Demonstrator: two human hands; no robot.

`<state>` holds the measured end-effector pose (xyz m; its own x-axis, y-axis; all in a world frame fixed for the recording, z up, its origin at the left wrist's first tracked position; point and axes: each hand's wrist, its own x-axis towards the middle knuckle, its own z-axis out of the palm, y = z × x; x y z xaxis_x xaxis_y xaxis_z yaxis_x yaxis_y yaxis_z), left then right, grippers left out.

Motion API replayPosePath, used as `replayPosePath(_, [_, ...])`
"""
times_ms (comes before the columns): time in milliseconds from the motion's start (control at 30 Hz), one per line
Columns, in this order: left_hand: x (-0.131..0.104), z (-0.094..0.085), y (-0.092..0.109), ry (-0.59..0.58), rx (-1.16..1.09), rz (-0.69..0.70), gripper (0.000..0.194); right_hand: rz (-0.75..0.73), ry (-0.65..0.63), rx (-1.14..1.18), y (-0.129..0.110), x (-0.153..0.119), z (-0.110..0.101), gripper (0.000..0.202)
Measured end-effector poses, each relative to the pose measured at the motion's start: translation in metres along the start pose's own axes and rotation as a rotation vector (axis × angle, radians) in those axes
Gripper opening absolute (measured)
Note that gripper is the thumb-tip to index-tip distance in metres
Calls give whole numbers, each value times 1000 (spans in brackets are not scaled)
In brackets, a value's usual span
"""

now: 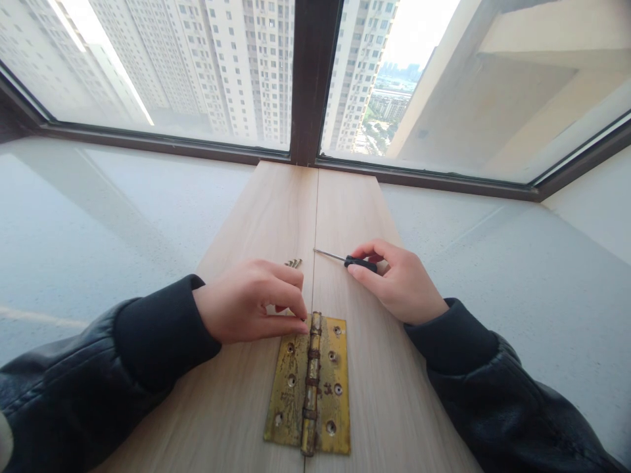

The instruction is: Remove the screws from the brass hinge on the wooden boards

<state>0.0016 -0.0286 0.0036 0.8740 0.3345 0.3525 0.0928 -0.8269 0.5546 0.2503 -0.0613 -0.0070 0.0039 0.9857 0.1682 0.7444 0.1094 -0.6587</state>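
Note:
A worn brass hinge (311,387) lies opened flat on pale wooden boards, its barrel along the seam between them. My left hand (256,299) is over the hinge's upper left corner, thumb and forefinger pinched on something small and dark that I cannot make out. Several small screws (294,263) lie on the wood just beyond that hand. My right hand (394,276) holds a screwdriver (361,263) by its black handle, to the right of the seam. The shaft points left, its tip near the seam. Screw holes show in both hinge leaves.
The wooden boards (276,203) run forward to a dark window frame (308,85). A pale speckled surface (148,197) lies on both sides of them. Tall buildings stand outside the glass.

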Motion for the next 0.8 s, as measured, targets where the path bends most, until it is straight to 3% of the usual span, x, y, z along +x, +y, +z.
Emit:
replayPosePath(167, [1,-2,2,-78,-16,-10,15,-8,7,-3,0,1,0,15])
replayPosePath(300, [-2,-1,-3,7,56,-11,22,-7,8,-3,-1,1,0,16])
replayPosePath(433, [-3,1,-4,29,61,-22,16,-7,5,-5,-1,0,0,16])
replayPosePath(800, [4,1,4,-73,6,-7,18,-10,8,-5,1,1,0,15])
